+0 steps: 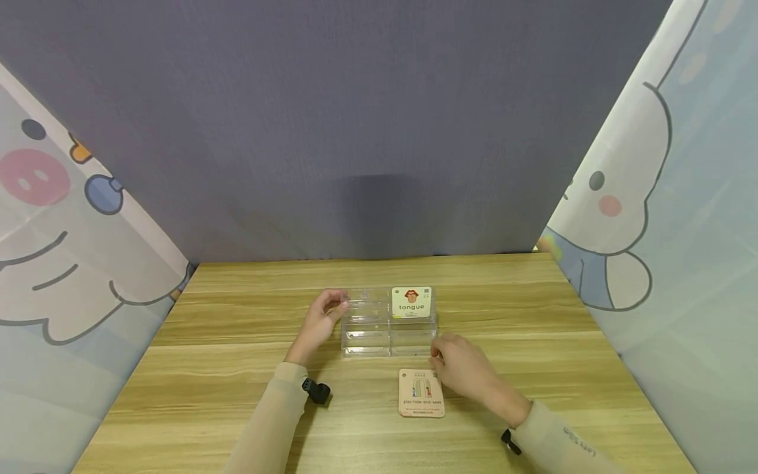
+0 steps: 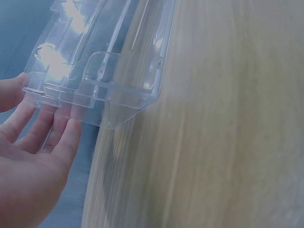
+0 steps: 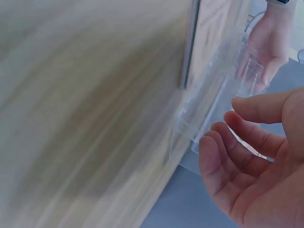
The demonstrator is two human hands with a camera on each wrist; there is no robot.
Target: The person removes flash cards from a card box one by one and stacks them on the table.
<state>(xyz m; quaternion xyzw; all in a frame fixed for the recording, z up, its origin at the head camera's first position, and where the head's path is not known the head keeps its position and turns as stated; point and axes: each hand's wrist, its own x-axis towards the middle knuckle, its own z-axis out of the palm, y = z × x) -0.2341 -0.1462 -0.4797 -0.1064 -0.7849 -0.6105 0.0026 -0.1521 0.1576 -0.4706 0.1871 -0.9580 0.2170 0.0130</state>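
Left hand: my left hand (image 1: 322,320) rests against the left end of the clear plastic box (image 1: 387,327), fingers fairly straight along its wall with the thumb at the top rim; whether they grip it or merely touch it I cannot tell
Right hand: my right hand (image 1: 462,370) hangs just off the box's near right corner, fingers loosely curled, nothing held in them; whether the fingertips touch the plastic I cannot tell
Hands together: well apart, one at each end of the box
Clear plastic box: on the worktop (image 1: 237,368), about midway between its left and right edges and nearer the far edge, divided into compartments
Tongue card (image 1: 411,302): in the box's far right compartment, standing tilted, face towards me
Hide-and-seek card (image 1: 421,394): flat on the worktop just in front of the box's right half, partly under my right hand
Sleeves: pale, down to both wrists
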